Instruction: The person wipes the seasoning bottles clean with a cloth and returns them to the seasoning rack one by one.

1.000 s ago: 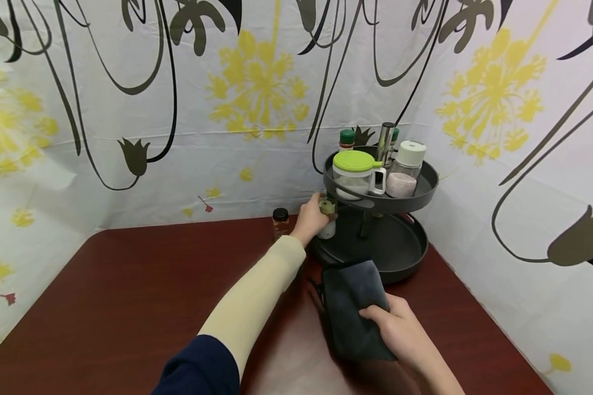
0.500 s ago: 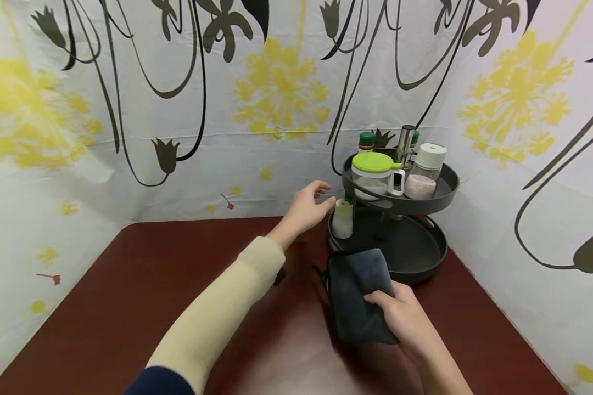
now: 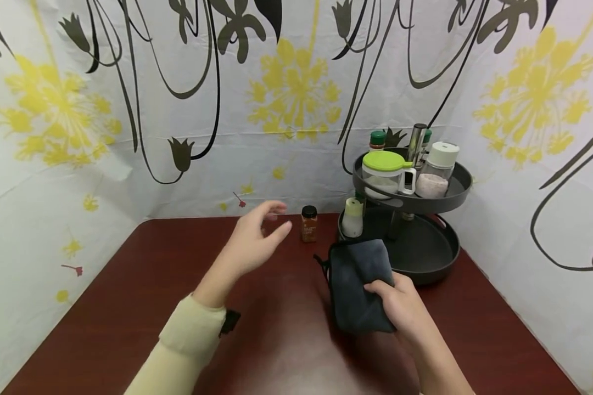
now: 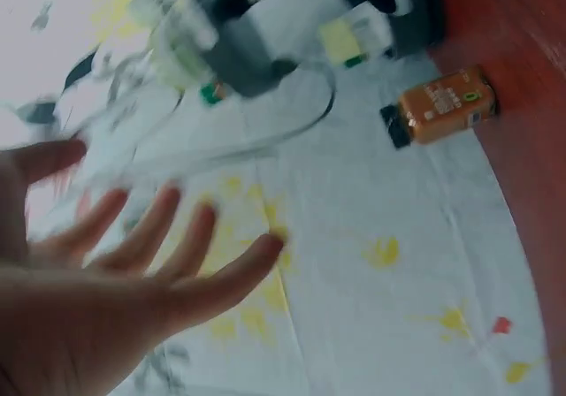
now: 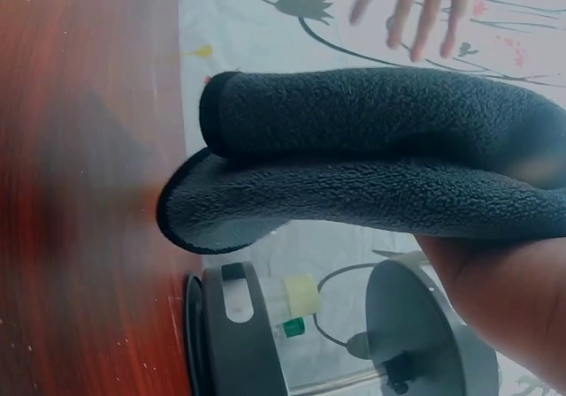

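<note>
Floral white sheet walls (image 3: pixel 128 181); dark red table (image 3: pixel 128 307).

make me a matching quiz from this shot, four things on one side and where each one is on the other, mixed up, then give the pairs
Things:
1. spice jar with black cap
2. grey cloth
3. green-lidded container
4. pale-capped bottle

Places:
A. on the rack's top tier
B. gripped by the right hand
C. on the table, left of the rack
D. at the left edge of the rack's bottom tray

Pairs: 1-C, 2-B, 3-A, 4-D
</note>
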A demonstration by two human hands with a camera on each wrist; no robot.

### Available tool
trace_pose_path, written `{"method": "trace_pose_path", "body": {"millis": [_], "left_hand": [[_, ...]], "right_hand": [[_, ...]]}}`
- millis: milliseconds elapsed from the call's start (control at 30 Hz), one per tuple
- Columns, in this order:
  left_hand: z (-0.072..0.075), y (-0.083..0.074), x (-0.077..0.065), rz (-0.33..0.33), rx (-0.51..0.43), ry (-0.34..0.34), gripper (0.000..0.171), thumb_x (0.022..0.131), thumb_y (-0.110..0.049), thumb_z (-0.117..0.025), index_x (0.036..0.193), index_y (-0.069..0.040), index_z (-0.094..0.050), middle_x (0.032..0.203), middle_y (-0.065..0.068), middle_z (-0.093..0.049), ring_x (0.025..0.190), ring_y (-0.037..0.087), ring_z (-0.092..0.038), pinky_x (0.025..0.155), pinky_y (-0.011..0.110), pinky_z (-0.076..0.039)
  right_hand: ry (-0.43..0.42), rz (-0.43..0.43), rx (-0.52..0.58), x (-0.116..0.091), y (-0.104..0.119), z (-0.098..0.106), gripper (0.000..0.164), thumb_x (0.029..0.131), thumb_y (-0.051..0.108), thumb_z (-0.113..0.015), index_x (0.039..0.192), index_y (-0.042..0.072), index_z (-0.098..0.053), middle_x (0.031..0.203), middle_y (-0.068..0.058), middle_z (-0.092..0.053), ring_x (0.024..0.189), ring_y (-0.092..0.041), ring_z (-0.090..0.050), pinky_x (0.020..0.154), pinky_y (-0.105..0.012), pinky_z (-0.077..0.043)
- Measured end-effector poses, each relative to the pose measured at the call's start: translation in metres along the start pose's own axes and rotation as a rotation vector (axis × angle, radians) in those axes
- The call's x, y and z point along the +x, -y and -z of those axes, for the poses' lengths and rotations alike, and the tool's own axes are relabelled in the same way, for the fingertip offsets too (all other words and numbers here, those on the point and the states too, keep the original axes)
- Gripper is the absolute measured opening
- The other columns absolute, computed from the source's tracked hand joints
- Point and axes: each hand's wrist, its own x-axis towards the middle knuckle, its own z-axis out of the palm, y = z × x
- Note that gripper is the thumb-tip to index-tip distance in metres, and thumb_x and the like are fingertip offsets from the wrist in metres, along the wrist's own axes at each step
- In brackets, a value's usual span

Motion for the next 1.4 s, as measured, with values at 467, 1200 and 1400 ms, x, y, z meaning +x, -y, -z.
{"method": "trace_pose_path", "body": {"millis": [467, 1200, 1400], "left_hand": [[-0.012, 0.051, -0.042, 0.093, 0.000, 0.040, 0.035, 0.106, -0.025, -0.067, 0.139, -0.014, -0.063, 0.136, 0.010, -0.067, 0.131, 0.032, -0.063, 0.110, 0.055, -0.051], [-0.102, 0.105, 0.126, 0.346, 0.066, 0.102, 0.079, 0.102, -0.024, -0.073, 0.166, -0.008, -0.029, 0.165, 0.021, -0.045, 0.143, 0.040, -0.054, 0.110, 0.053, -0.051], [-0.119, 0.106, 0.145, 0.323, 0.141, 0.098, 0.083, 0.100, -0.024, -0.077, 0.168, -0.013, -0.030, 0.161, 0.021, -0.050, 0.142, 0.041, -0.056, 0.112, 0.055, -0.052]], "right_hand": [[-0.039, -0.019, -0.010, -0.002, 0.005, -0.003, 0.044, 0.106, 0.018, -0.057, 0.146, -0.001, -0.058, 0.122, -0.012, -0.074, 0.093, -0.015, -0.074, 0.082, -0.031, -0.060], [-0.059, -0.036, 0.023, -0.001, -0.005, 0.005, 0.041, 0.103, 0.014, -0.060, 0.141, -0.003, -0.061, 0.112, -0.008, -0.076, 0.092, -0.018, -0.074, 0.081, -0.033, -0.061], [-0.072, -0.049, 0.070, -0.002, -0.010, 0.009, 0.040, 0.103, 0.012, -0.058, 0.140, -0.004, -0.061, 0.107, -0.007, -0.076, 0.090, -0.020, -0.075, 0.079, -0.035, -0.062]]}}
